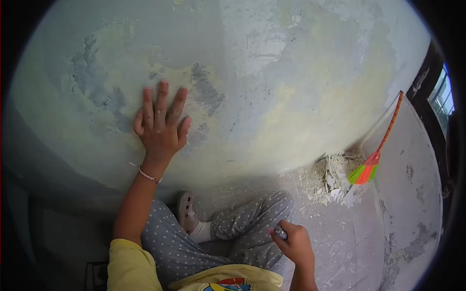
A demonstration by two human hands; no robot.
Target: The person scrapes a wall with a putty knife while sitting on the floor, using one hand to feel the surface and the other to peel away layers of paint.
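Note:
My left hand (161, 120) lies flat with fingers spread against a wall (252, 121) whose paint is patchy and peeling. Rough grey patches show on both sides of its fingers. A braided bracelet (148, 175) circles the left wrist. Down by my bent knee, my right hand (294, 242) is closed around a dark, rounded handle (280, 232) with a greyish, speckled end. The rest of that object is hidden by the fist and the viewing angle, so its kind cannot be made out.
A heap of paint flakes (335, 177) lies on the floor at the foot of the wall. A broom (364, 170) with green and orange bristles leans in the corner beside it. A dark-framed window (441, 97) is at the far right. My crossed legs (242, 218) fill the lower middle.

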